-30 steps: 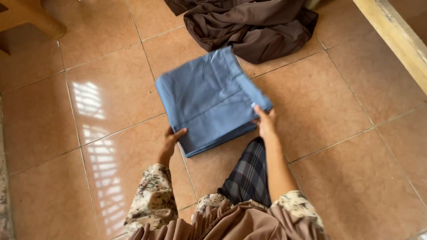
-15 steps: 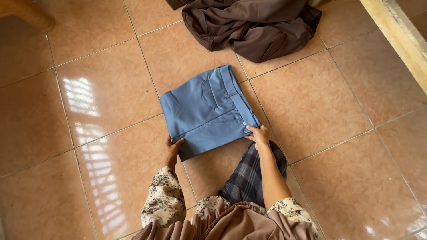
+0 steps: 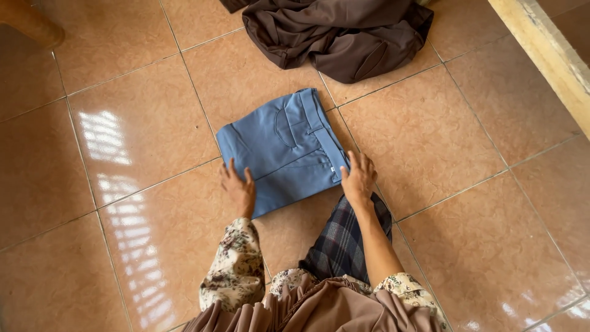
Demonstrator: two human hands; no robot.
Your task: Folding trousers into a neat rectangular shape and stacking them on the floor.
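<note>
Under me: glossy tan-orange floor tiles with thin dark grout lines. Barred patches of window light glare on the tiles at left and lower left. Pale wooden beam cuts diagonally across the upper right. Rounded wooden furniture leg in the upper left corner.
</note>
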